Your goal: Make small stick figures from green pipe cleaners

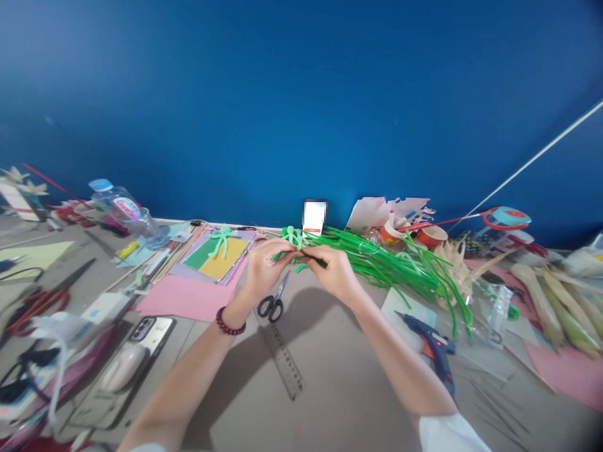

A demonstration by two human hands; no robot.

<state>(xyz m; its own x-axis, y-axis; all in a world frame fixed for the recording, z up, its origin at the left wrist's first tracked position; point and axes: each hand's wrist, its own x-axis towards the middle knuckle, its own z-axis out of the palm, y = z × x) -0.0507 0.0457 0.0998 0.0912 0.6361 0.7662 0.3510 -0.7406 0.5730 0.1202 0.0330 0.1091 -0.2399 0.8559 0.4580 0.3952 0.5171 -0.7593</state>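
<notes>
My left hand (264,265), with a dark red bead bracelet (230,321) on its wrist, is closed in a pinch. Opposite it, my right hand (332,271) pinches too, and the fingertips almost meet. Between them is a small green pipe cleaner piece (298,247), largely covered by the fingers. Light green looped pipe cleaners (293,235) show just behind the fingertips; whether they join the held piece I cannot tell. Below the hands lie black-handled scissors (270,307) and a clear ruler (284,361). A bundle of green pipe cleaners (377,254) spreads to the right of my right hand.
A lit phone (315,217) leans against the blue wall (301,113). At right lie a glue gun (431,345) and corn husks (570,307). Leftward are pink paper (188,298), another light green pipe cleaner shape (220,241), a phone (129,364) and a plastic bottle (117,202).
</notes>
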